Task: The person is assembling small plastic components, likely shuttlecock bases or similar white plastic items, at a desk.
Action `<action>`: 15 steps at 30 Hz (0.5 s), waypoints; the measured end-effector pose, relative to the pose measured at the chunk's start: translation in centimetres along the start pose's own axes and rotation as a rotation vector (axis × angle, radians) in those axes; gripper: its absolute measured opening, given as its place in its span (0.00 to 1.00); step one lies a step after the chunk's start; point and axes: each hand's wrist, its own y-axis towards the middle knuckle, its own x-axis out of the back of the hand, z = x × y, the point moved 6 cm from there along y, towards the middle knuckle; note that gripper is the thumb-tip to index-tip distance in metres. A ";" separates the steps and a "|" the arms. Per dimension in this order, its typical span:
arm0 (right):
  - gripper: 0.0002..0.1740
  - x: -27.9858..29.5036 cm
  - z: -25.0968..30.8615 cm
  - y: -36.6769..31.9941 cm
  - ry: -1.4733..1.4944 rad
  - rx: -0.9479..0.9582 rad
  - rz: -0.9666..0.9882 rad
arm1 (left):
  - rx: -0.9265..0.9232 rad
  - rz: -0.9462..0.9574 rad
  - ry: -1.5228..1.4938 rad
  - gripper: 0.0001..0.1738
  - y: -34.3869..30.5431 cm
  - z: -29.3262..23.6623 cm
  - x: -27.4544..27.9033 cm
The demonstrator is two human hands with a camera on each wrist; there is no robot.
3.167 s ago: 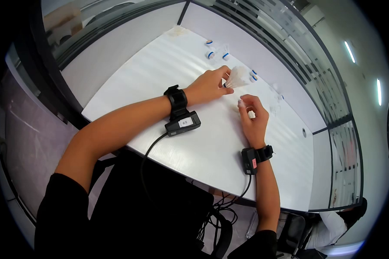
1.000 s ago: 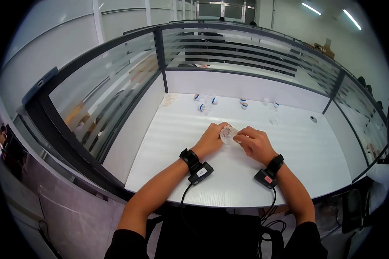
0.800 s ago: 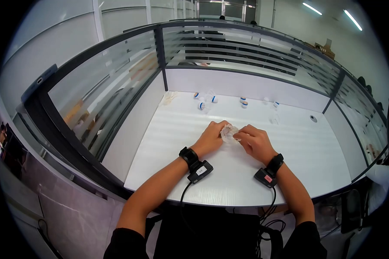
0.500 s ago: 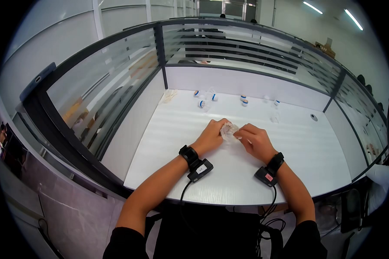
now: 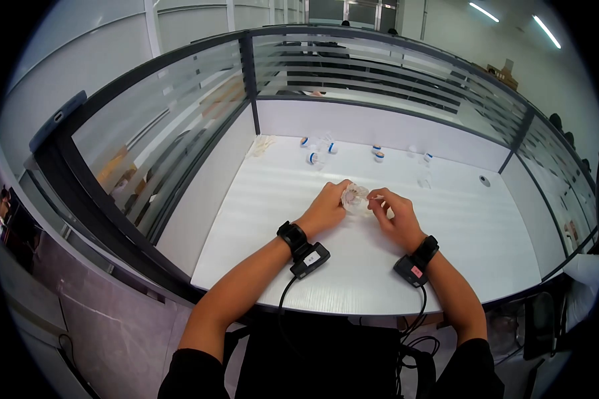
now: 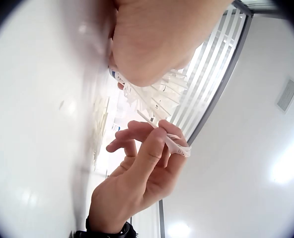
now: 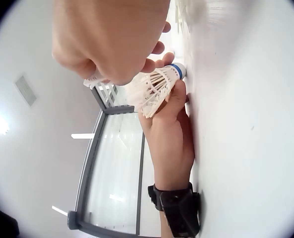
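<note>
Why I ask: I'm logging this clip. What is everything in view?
desk: one, white, under everything.
partition: one, white with grey frame, behind the desk.
held shuttlecock: one, white with blue band, over the desk's centre.
loose shuttlecocks: about six, white with blue bands, along the desk's back.
feather strip: one, white, beside the held shuttlecock.
wrist cameras: two, black, on both wrists.
left hand: one, grips the held shuttlecock.
right hand: one, pinches the feather strip.

Left hand (image 5: 326,207) and right hand (image 5: 393,214) pinch, close together.
</note>
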 end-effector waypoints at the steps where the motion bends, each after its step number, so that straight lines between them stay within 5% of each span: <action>1: 0.08 0.2 0.3 0.0 -0.005 0.019 -0.020 | -0.003 -0.006 0.009 0.13 -0.1 0.0 0.0; 15: 0.15 0.5 0.8 0.1 -0.023 0.100 -0.023 | 0.122 -0.068 -0.009 0.18 -0.9 -2.5 1.1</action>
